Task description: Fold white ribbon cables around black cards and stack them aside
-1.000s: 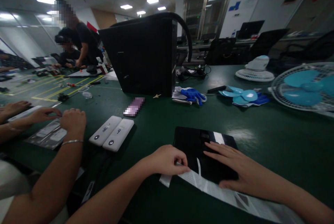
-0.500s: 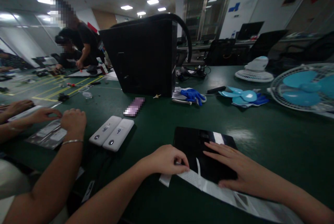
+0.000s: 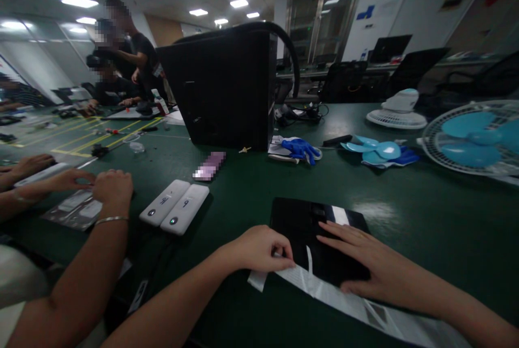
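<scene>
My left hand (image 3: 261,248) is closed in a pinch on the near left edge of a long whitish strip (image 3: 334,296) with faint print. This strip lies along the near side of a flat, glossy black object (image 3: 290,217), whose exact kind I cannot tell. Across the black object's right part rests my right hand (image 3: 371,261), palm down with fingers spread. A thin white tab (image 3: 310,260) sticks up from the strip between my hands. Beyond my left wrist lie two white power banks (image 3: 184,210), side by side.
To the left, another person's hands (image 3: 111,186) work above a clear plastic bag (image 3: 73,208). A phone (image 3: 210,166), a small key (image 3: 245,149) and blue gloves (image 3: 300,149) lie farther back, before a large black case (image 3: 219,88). Fan parts (image 3: 377,148) occupy the right.
My hands, the strip and the black object stay almost still. In the background, a standing person has straightened up and raised an arm from the table.
</scene>
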{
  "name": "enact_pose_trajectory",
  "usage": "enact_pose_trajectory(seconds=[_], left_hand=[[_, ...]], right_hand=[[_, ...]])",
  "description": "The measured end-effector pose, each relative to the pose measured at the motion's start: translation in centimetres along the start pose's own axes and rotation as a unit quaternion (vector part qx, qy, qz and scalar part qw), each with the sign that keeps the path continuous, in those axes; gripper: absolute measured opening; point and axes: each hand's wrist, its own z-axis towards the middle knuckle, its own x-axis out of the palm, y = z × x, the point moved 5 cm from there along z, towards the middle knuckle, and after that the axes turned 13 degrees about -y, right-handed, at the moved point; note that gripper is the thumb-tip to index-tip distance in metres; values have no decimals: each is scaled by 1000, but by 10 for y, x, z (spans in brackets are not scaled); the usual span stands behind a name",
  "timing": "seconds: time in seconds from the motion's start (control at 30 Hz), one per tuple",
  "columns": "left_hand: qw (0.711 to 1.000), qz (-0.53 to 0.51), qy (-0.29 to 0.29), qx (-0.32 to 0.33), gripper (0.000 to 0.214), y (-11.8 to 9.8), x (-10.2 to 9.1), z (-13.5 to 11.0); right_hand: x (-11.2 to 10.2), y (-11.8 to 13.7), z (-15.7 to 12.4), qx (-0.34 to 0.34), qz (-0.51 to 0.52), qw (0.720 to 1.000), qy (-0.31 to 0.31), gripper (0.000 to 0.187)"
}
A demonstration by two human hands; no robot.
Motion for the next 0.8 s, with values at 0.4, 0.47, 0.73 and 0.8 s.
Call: enact_pose_trajectory(seconds=[0.4,0.47,0.73,0.8], left_hand=[[1000,0,4,-3,26,3,3,1],[1000,0,9,-4,26,3,3,1],[1000,1,10,2,26,0,1,0],[1000,-2,9,5,25,0,1,0]], right_hand=[[0,0,1,2,1,1000,5,78],[0,0,0,0,5,1000,4,78],[0,0,0,8,3,1000,6,77],[0,-1,0,9,5,1000,3,77]])
